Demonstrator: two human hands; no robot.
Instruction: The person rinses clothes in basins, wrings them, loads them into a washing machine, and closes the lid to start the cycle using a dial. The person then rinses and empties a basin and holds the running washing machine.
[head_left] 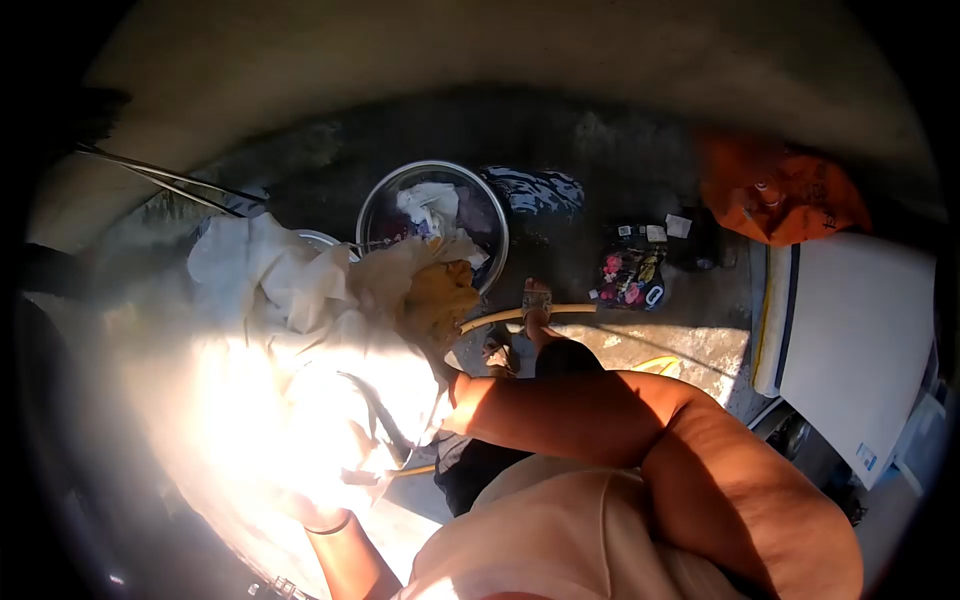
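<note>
A large white cloth (290, 290) with a yellow-brown part (440, 300) is bunched up at the left, partly washed out by glare. My left hand (310, 505) is at the lower edge of the bright cloth; its fingers are lost in the glare. From the right, my forearm reaches across to the cloth, and my right hand (445, 400) is against its edge, with the fingers hidden by cloth and bright light. Just beyond the cloth, a round metal basin (502, 225) holds a white cloth (432, 205) and some darker contents.
A yellow hose (570, 308) runs over the wet floor (560, 245) by my feet. Right of it lie a flowered item (630, 275) and an orange bag (785, 195). A white appliance (850, 340) stands at the right. Thin rods (165, 172) stick out at upper left.
</note>
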